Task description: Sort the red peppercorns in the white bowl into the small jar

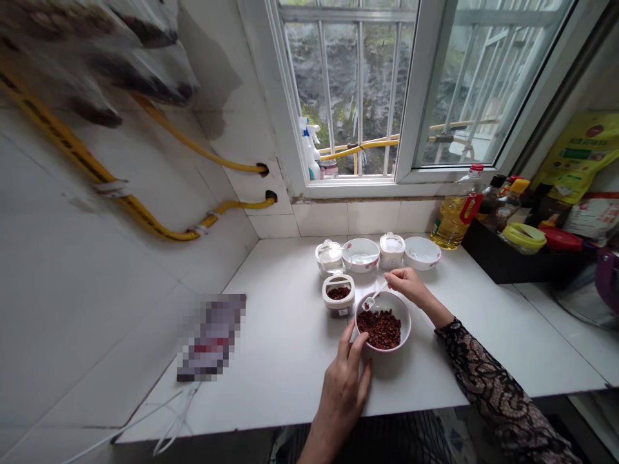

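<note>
Right hand: its fingers (394,278) are pinched closed on the handle of a small white spoon (369,302), held over the bowl's far-left rim.
Left hand: its fingers (355,353) are loosely spread, touching the near-left rim of the bowl.
Bowl: the pink-rimmed bowl (407,322) sits on the white table (280,361), partly filled with dark red bits (381,328).
Beside it: an open-topped container (339,309) with similar bits.
Behind: two white bowls and two pale containers, alternating.
</note>
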